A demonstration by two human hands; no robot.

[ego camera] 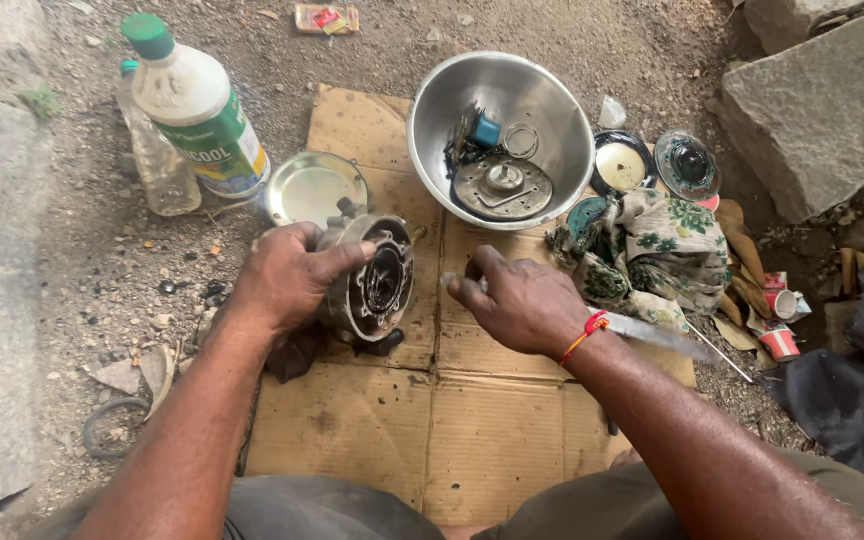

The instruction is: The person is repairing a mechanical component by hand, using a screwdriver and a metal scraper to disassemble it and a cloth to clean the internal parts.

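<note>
My left hand grips a round, greasy metal housing and holds it on edge on a sheet of cardboard, its open dark face turned right. My right hand hovers just right of it, fingers curled around a thin metal tool whose long blade sticks out to the right past my wrist. A red thread band circles that wrist.
A steel bowl behind holds a round plate, rings and a blue part. A shiny lid and two plastic bottles stand at the left. Patterned rags, round covers, paper cups and a stone block lie right.
</note>
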